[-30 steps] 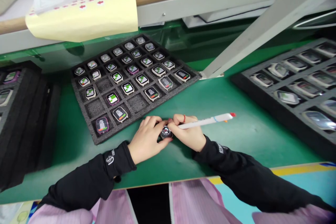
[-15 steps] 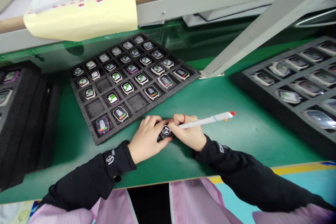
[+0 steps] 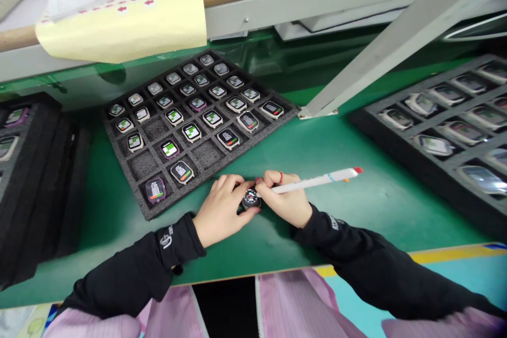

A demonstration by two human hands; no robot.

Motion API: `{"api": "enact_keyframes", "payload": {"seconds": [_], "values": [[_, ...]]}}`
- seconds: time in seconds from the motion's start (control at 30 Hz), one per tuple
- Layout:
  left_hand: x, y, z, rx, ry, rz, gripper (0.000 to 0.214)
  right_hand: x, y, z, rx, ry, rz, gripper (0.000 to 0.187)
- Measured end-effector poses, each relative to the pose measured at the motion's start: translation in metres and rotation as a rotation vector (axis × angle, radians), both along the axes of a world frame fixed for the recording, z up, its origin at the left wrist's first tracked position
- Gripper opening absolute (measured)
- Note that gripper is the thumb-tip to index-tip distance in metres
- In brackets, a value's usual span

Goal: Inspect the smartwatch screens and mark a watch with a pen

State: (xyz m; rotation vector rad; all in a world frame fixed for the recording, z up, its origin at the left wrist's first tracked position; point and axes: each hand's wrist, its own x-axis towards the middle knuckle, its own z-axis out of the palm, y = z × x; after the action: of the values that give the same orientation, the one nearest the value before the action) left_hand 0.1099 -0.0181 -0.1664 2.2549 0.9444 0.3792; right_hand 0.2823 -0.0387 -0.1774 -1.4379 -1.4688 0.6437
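Observation:
A small dark smartwatch (image 3: 251, 198) with a lit dial lies low over the green table, between my two hands. My left hand (image 3: 225, 210) is closed around its left side, thumb below and fingers above. In my right hand (image 3: 285, 202) is a white pen (image 3: 317, 180) with a red end, which points up and to the right. The right fingertips touch the watch's upper right edge; the pen's lower end is hidden behind them. Just behind my hands lies a black foam tray (image 3: 206, 154) with watches in most compartments, several with lit screens.
Stacked black foam trays (image 3: 35, 179) stand at the left. Another foam tray (image 3: 368, 116) of watches lies at the right. A slanted white metal post (image 3: 380, 47) meets the table (image 3: 356, 200) behind my right hand. Overhead runs a shelf edge (image 3: 293, 8) with a yellow sheet (image 3: 127, 31).
The right hand and pen have shifted very slightly right. The watch and left hand stay in place; the tray appears a few pixels further left.

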Motion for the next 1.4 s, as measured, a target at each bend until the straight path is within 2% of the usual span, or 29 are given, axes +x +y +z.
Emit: {"api": "enact_keyframes", "payload": {"seconds": [0.1, 0.23, 0.37, 0.47, 0.6, 0.8, 1.03, 1.4], "values": [[-0.001, 0.0, -0.001, -0.005, -0.002, 0.007, 0.043, 0.001, 0.001, -0.001, -0.011, 0.068, -0.029, 0.043], [-0.002, -0.001, -0.003, 0.004, -0.02, 0.017, 0.045, 0.002, 0.001, -0.002, -0.011, 0.175, -0.072, 0.034], [-0.003, -0.001, -0.003, 0.039, -0.026, 0.02, 0.049, 0.005, -0.002, -0.002, -0.011, 0.204, -0.053, 0.045], [-0.003, -0.001, -0.002, 0.052, -0.027, 0.022, 0.047, 0.006, -0.006, 0.0, -0.032, 0.196, 0.0, 0.052], [-0.004, -0.001, -0.001, 0.052, -0.026, 0.03, 0.044, 0.004, -0.008, 0.002, -0.079, 0.197, 0.041, 0.039], [-0.004, -0.001, 0.0, 0.042, -0.028, 0.029, 0.044, 0.003, -0.006, -0.003, -0.05, 0.104, 0.005, 0.056], [-0.004, 0.0, 0.0, 0.025, -0.027, 0.022, 0.047, 0.005, -0.005, -0.008, -0.005, 0.02, 0.019, 0.05], [-0.003, 0.0, 0.0, 0.007, -0.02, 0.018, 0.048, 0.004, -0.005, -0.007, -0.011, 0.012, 0.009, 0.045]]}}
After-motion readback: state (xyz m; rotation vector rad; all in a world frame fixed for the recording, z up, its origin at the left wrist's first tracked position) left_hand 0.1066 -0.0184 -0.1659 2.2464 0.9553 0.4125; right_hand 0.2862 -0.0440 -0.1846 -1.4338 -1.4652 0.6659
